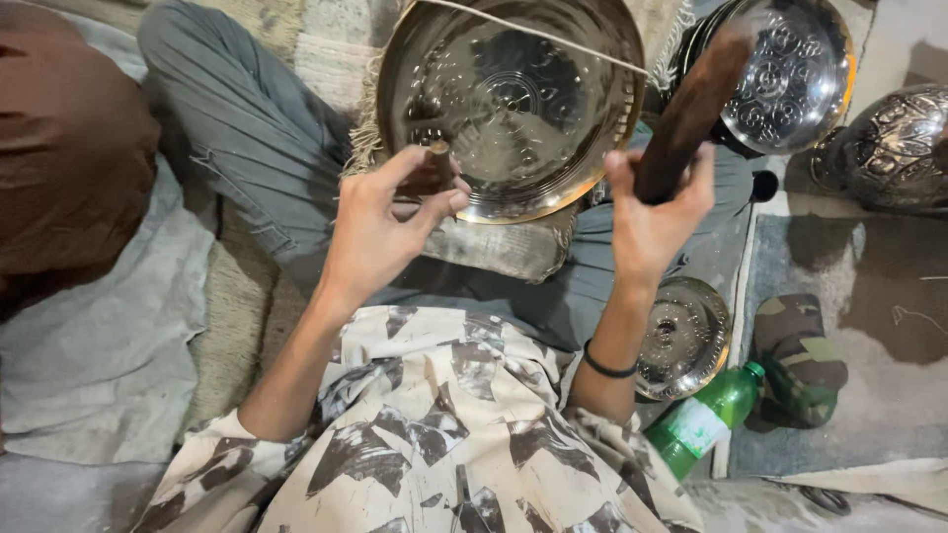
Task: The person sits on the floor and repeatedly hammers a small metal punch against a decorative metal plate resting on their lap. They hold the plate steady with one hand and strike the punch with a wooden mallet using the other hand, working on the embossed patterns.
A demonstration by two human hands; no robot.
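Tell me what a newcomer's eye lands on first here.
The big shiny engraved metal bowl at top centre draws the eye. The left hand pinches a small punch against its rim, and the right hand grips a dark wooden mallet. A green bottle lies lower right.

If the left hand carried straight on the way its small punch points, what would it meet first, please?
Most likely the engraved metal plate: the left hand aims its short punch at the plate's lower rim, though depth is unclear.
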